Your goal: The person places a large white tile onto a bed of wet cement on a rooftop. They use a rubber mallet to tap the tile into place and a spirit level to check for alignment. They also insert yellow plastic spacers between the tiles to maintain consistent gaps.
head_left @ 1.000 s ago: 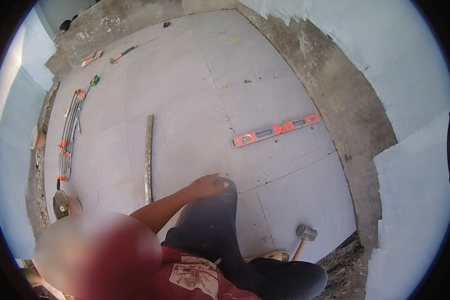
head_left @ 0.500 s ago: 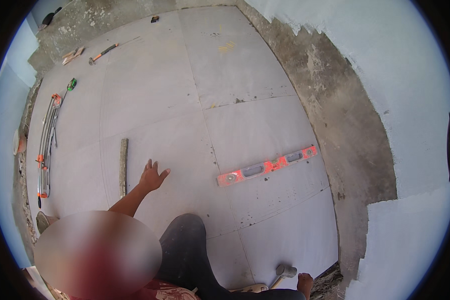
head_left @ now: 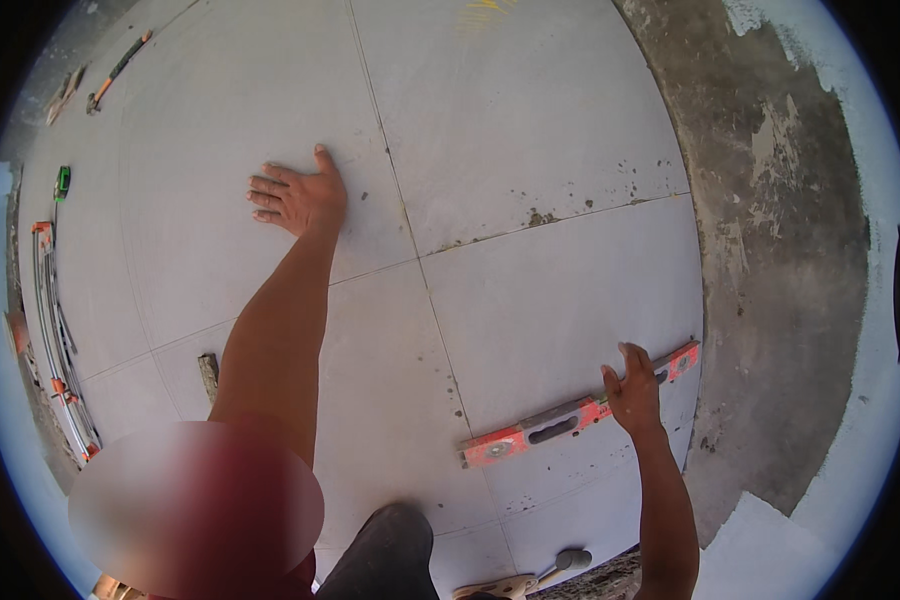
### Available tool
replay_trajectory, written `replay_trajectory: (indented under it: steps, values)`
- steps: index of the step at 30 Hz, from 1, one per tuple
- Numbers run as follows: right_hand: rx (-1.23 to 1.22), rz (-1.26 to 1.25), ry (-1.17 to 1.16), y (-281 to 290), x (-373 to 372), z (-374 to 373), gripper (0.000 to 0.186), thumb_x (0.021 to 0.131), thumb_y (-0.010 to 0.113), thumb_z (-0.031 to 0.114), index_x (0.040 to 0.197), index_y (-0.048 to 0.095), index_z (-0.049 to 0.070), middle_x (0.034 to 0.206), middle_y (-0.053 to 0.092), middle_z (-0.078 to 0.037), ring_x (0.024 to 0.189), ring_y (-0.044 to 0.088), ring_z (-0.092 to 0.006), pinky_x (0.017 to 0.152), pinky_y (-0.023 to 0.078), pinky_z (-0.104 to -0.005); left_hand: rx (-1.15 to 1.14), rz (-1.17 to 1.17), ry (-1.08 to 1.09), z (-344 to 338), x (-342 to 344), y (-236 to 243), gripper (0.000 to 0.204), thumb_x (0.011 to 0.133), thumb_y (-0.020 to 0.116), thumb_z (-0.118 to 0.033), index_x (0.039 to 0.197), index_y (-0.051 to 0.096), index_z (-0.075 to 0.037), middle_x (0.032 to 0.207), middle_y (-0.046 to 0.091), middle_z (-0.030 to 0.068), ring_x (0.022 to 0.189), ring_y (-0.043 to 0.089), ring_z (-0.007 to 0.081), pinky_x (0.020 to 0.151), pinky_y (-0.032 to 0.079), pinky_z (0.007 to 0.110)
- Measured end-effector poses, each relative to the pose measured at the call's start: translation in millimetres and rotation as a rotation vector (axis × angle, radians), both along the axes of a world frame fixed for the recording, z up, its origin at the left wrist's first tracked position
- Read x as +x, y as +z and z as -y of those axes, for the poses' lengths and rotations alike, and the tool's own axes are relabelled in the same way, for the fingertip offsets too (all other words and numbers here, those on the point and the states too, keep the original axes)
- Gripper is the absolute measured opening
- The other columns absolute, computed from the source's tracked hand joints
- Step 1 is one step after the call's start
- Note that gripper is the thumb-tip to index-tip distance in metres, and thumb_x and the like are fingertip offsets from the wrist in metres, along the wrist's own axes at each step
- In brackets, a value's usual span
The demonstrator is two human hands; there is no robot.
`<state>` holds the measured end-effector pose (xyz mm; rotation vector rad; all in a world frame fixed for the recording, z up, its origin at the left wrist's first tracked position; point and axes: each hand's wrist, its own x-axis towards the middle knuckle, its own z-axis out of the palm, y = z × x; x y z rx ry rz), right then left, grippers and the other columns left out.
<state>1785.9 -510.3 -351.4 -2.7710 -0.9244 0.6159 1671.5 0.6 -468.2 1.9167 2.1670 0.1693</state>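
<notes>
My left hand (head_left: 302, 196) is spread over a large grey floor tile (head_left: 240, 110), its fingers stretched out and nothing in them. It looks to be at the tile's surface, left of the long joint. On the right, a red spirit level (head_left: 495, 447) lies across the tiles. My right hand (head_left: 634, 398) is over the level's right half and hides part of it. Its fingers and thumb are apart; whether it touches the level I cannot tell. Low in the view, near my knee, lies a rubber mallet (head_left: 573, 559) with a dark head.
A tile cutter (head_left: 58, 345) lies along the left wall, with a green tape measure (head_left: 63, 182) beyond it. At the far left is a hammer (head_left: 118, 72). A narrow strip (head_left: 208, 376) shows beside my left forearm. A bare cement wall base (head_left: 780, 250) borders the right side.
My left hand has reached farther forward over the tile. My right hand has come up from the lower edge beside the mallet to the spirit level. The view has shifted forward.
</notes>
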Motion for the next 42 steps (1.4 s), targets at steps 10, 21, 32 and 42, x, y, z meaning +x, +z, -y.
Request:
replay_trajectory:
  steps: [10,21,32,42]
  values:
    - [0.148,0.327,-0.389,-129.5,87.5,-327.0,0.074,0.101,0.039,0.053,0.150,0.033,-0.002,0.157,0.025,-0.030,0.149,0.016,-0.0472,0.119,0.016,-0.0597,-0.181,-0.157,0.010,-2.8,12.9,6.4,0.100,0.094,0.032,-0.071,0.158,0.002,-0.001,0.165,-0.004,0.0229,0.153,-0.011,0.0368,0.123,-0.006,0.051]
    - [0.014,0.403,-0.389,-121.9,84.1,-345.4,0.083,0.098,0.042,0.058,0.153,0.025,-0.002,0.159,0.019,-0.031,0.149,0.012,-0.0489,0.119,0.012,-0.0620,-0.250,-0.149,0.007,-9.4,17.8,15.2,0.105,0.091,0.052,-0.060,0.156,0.000,0.004,0.164,-0.008,0.0245,0.152,-0.014,0.0394,0.122,-0.008,0.053]
    - [-0.054,0.331,-0.364,-112.8,84.2,-348.6,0.087,0.098,0.038,0.060,0.152,0.023,-0.006,0.158,0.017,-0.032,0.148,0.013,-0.0503,0.117,0.013,-0.0640,-0.223,-0.226,0.019,-5.0,2.0,11.2,0.105,0.091,0.048,-0.062,0.156,0.000,0.005,0.164,-0.005,0.0257,0.152,-0.010,0.0413,0.121,-0.006,0.055]
    - [0.018,0.311,-0.394,-110.6,90.7,-348.9,0.082,0.098,0.035,0.059,0.149,0.028,-0.005,0.158,0.019,-0.032,0.148,0.015,-0.0503,0.118,0.012,-0.0630,0.011,0.059,0.386,-321.5,153.9,5.9,0.092,0.098,0.019,-0.070,0.158,0.005,-0.001,0.166,0.001,0.0201,0.154,0.000,0.0307,0.123,0.004,0.050]
